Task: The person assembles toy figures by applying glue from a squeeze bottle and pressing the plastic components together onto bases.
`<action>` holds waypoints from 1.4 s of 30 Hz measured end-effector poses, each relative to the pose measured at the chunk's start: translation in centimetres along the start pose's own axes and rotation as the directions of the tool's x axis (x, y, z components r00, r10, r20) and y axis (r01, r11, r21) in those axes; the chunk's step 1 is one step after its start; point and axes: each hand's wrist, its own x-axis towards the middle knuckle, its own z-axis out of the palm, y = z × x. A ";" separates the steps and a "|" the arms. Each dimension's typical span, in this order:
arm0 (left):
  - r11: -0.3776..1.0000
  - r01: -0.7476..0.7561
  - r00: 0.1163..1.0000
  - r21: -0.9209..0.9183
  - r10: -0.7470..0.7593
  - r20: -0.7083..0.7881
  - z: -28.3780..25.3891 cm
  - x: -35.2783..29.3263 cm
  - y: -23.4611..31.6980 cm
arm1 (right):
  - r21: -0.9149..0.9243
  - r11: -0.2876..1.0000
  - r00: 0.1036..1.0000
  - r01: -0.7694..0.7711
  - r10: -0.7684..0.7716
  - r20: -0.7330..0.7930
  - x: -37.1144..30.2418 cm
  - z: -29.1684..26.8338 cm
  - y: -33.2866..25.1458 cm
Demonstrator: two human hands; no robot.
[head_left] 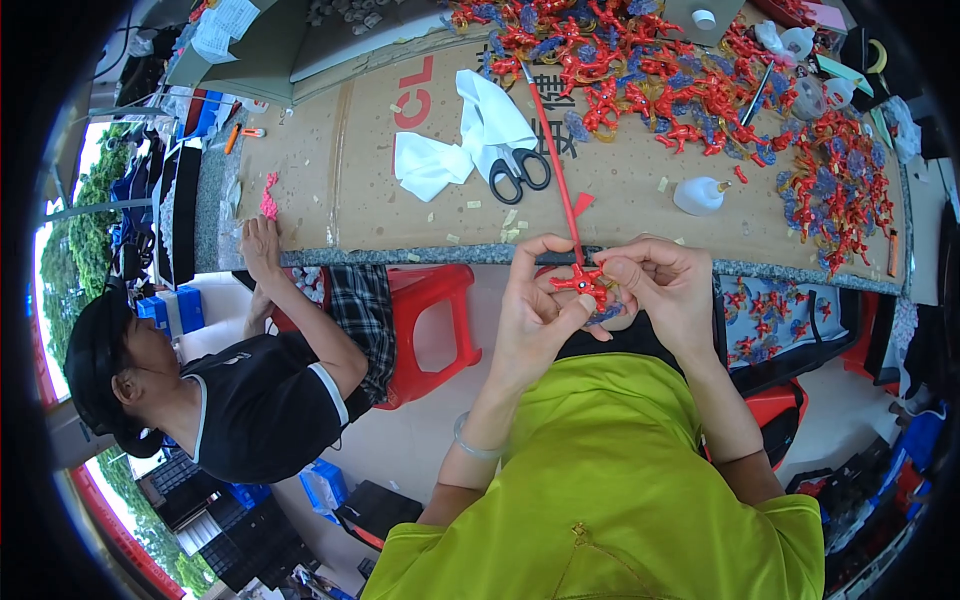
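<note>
Over the table's near edge, a small red plastic figurine (580,284) with a bluish part on its underside is held between both hands. My left hand (535,315) grips it from the left, with the thumb across its front. My right hand (662,285) pinches it from the right with thumb and fingertips. A long, thin red rod (549,140) runs from the figurine up over the cardboard; I cannot tell whether it is held or only lies behind. Black-handled scissors (518,176) and a white cloth (485,118) lie beyond my left hand.
Many red figurines with blue and yellow parts (640,90) are heaped at the far right. A white squeeze bottle (700,195) stands nearer. At left, a co-worker (270,390) in black reaches toward a pink piece (268,197). A black-rimmed tray (790,320) holds figurines below the table edge.
</note>
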 end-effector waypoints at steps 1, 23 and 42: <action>1.000 0.001 1.000 0.001 -0.001 -0.001 0.1 0.0 -0.1 | -0.019 1.000 1.000 0.011 -0.010 0.008 0.0 0.0 0.0; 0.992 -0.097 0.995 -0.076 0.097 -0.001 0.9 0.2 -1.3 | -0.727 0.646 0.757 0.234 -0.590 -0.281 2.9 -7.2 2.3; 0.998 -0.008 0.999 -0.069 0.005 -0.046 1.0 1.1 -0.7 | -0.391 0.873 0.944 0.292 -0.329 -0.032 -6.1 -6.4 0.4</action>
